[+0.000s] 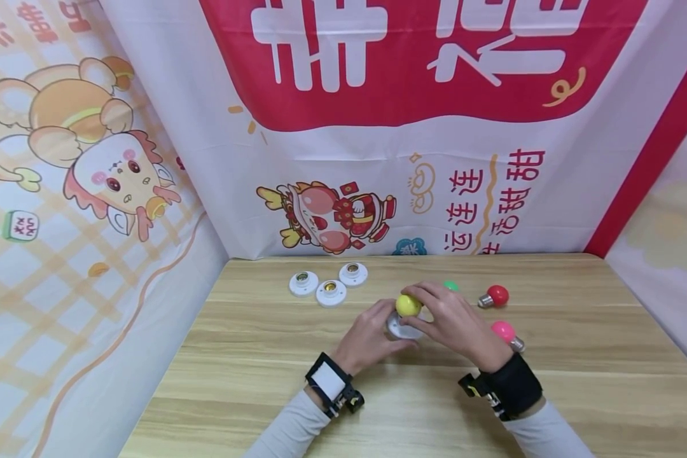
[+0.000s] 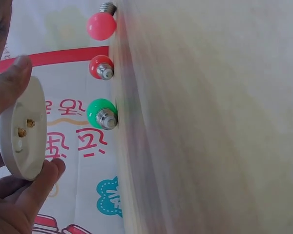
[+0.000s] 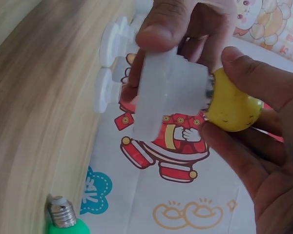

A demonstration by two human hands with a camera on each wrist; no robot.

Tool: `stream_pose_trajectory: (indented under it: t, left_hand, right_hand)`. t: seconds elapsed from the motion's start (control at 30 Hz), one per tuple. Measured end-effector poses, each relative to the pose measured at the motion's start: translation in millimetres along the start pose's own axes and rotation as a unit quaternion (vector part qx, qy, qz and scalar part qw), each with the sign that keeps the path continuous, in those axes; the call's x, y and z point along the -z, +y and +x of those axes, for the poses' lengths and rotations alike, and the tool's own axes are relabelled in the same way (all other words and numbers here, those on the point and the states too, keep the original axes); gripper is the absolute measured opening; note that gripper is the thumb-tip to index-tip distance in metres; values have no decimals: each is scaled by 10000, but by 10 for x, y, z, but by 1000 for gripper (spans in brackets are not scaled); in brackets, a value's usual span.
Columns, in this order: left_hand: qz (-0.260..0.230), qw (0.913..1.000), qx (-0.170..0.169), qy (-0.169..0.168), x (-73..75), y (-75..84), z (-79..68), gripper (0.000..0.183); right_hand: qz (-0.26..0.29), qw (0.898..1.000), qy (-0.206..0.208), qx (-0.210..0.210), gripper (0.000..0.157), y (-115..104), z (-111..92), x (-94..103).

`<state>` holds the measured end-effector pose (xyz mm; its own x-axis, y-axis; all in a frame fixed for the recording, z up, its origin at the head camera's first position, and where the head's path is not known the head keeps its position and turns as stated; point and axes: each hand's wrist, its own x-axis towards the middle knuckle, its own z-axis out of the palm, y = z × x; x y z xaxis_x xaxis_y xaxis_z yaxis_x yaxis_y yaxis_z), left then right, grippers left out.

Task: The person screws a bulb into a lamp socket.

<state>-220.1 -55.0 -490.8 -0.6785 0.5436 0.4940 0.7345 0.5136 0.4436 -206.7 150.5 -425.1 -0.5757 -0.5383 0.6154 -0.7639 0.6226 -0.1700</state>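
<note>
Above the bench (image 1: 263,381), right of three other sockets (image 1: 323,301), the left hand (image 1: 369,337) grips a white socket (image 3: 154,97) by its rim while the right hand (image 1: 455,318) pinches the yellow bulb (image 1: 408,305) at its mouth, best turned in straight.

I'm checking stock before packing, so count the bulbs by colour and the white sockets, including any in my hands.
Yellow bulb: 1
Green bulb: 1
Red bulb: 1
Pink bulb: 1
White sockets: 4, one of them held in the left hand
Total: 8
</note>
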Motion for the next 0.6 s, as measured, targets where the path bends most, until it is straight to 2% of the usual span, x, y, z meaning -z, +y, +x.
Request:
stream_pose_trajectory:
  t: [0.33, 0.6]
  left_hand:
    - [-428, 9986, 25, -308, 15, -52, -18, 75]
    - [-382, 9984, 9, -414, 28, -90, -24, 70]
  right_hand:
    - [130, 9991, -273, -282, 56, 18, -2, -10]
    - [208, 9975, -519, -441, 51, 8, -33, 10]
